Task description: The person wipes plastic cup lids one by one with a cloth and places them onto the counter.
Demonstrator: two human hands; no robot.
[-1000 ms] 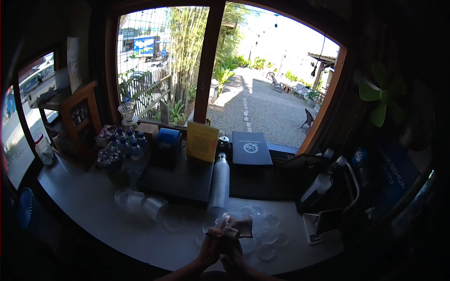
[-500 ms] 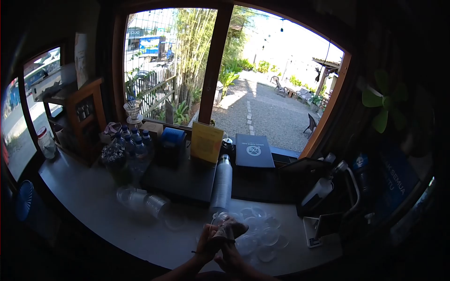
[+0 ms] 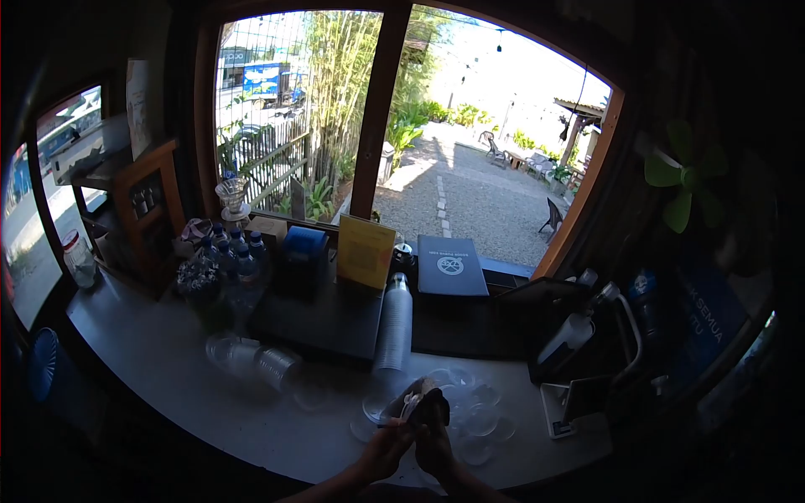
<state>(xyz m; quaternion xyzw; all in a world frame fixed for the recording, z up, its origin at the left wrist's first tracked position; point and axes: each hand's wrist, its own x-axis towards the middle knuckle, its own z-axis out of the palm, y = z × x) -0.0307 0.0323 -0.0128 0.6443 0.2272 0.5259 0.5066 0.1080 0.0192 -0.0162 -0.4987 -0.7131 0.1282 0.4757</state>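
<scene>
The left hand and right hand pinch a dark, cloth-like item near clear plastic lids. Handling it seems to need both.

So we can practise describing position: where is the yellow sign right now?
In the head view, the yellow sign stands left of centre before the window, between the blue item and dark booklet.

Cup stack left of lids, bottles farther left

Held item too dark to identify; forearms cut off below.
</scene>
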